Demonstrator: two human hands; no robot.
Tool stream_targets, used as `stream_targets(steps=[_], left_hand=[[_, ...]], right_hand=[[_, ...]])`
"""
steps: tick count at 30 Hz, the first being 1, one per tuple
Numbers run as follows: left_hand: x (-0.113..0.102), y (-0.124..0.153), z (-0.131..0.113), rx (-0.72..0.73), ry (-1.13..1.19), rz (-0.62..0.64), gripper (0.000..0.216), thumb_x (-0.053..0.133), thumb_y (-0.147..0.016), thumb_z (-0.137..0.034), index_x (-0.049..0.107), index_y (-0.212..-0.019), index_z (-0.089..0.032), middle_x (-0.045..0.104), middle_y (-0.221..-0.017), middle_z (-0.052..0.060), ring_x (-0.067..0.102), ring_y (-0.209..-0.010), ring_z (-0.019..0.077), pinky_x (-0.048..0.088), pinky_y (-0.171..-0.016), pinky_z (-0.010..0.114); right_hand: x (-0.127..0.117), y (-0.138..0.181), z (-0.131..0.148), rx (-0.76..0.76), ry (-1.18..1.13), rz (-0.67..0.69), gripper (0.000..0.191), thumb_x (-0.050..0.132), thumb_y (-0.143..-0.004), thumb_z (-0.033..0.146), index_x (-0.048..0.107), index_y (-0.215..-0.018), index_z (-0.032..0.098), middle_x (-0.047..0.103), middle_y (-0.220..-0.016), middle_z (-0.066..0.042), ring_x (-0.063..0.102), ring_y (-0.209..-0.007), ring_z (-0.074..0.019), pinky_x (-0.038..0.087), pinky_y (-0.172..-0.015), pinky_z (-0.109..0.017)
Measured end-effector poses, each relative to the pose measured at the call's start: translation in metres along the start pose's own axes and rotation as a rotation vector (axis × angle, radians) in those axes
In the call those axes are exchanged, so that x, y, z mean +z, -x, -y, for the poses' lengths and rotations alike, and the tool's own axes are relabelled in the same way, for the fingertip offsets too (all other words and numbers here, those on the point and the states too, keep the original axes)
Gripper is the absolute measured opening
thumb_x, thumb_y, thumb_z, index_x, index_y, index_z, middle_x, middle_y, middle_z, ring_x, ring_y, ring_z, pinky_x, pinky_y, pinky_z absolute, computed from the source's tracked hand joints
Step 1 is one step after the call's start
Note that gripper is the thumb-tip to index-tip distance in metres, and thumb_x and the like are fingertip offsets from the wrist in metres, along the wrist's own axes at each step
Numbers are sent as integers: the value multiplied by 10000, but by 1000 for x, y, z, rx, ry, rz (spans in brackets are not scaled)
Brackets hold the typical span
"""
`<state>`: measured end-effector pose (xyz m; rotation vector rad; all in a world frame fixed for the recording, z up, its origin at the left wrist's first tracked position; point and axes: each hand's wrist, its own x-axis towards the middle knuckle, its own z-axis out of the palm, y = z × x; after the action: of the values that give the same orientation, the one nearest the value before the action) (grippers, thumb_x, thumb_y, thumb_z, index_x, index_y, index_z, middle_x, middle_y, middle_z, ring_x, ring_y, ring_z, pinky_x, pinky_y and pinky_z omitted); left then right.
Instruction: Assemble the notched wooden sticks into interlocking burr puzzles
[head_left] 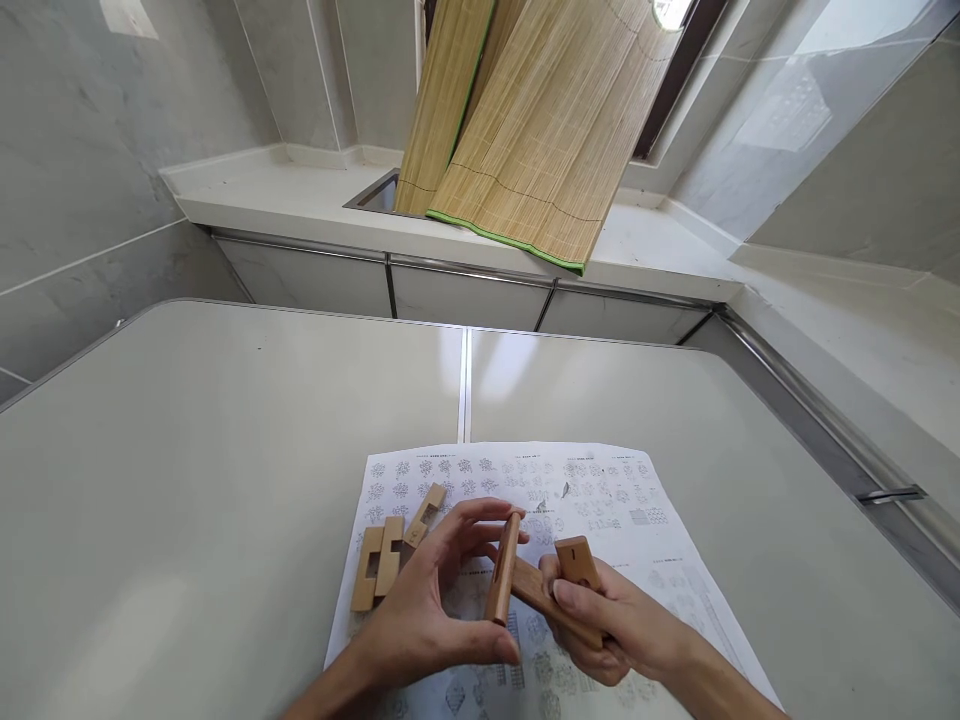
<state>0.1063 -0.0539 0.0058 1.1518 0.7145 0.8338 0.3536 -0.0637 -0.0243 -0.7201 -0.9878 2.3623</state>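
Observation:
A reddish-brown wooden puzzle piece stands on end between the thumb and fingertips of my left hand. My right hand is closed around a long wooden bar and a second wooden block lying across it. The bar's far end meets or passes behind the piece in my left hand; I cannot tell if they are joined. Beside my left hand lie three lighter notched wooden pieces: one at the left, one in the middle and a tilted one.
Under the hands is a large white sheet printed with small diagrams. It lies on a pale table with a centre seam. Behind the table, a bamboo mat hangs over a white counter between tiled walls.

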Motion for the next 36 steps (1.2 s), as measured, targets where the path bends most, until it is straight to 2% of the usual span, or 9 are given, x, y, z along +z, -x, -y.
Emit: stream_targets(steps=[5, 14, 21, 30, 36], left_hand=[[1, 1, -1, -7, 3, 0, 912, 992, -613, -524, 559, -1391, -323, 581, -1470, 119, 529, -1380, 376, 373, -1180, 523], [1, 3, -3, 3, -35, -22, 888, 980, -631, -532, 575, -1398, -339, 582, -1473, 106, 503, -1410, 375, 374, -1191, 513], [-1, 3, 0, -19, 5, 34, 931, 973, -646, -532, 540, -1447, -337, 565, -1511, 125, 500, -1425, 386, 351, -1214, 560], [0, 4, 1, -22, -64, 3, 899, 959, -654, -560, 542, -1422, -353, 576, -1473, 107, 503, -1410, 363, 353, -1210, 532], [2, 5, 2, 4, -41, 44, 949, 938, -649, -623, 522, -1457, -351, 597, -1444, 122, 531, -1380, 374, 372, -1196, 552]], right_hand=[[0, 0, -1, -22, -12, 19, 418, 672, -983, 589, 448, -946, 238, 452, -466, 144, 234, -319, -32, 233, -336, -137], [-4, -1, -6, -5, 71, -38, 466, 650, -969, 655, 454, -960, 232, 475, -476, 129, 307, -342, -46, 270, -365, -154], [-5, 0, -7, 1, 45, 7, 465, 668, -959, 647, 441, -937, 242, 460, -501, 131, 269, -353, -41, 252, -358, -149], [-2, -2, -5, -12, 44, -10, 445, 670, -969, 623, 450, -935, 238, 450, -499, 135, 258, -353, -35, 246, -366, -154], [-2, -2, -6, -29, 2, 33, 460, 687, -954, 632, 450, -931, 239, 436, -483, 143, 265, -339, -33, 250, -363, -149]])
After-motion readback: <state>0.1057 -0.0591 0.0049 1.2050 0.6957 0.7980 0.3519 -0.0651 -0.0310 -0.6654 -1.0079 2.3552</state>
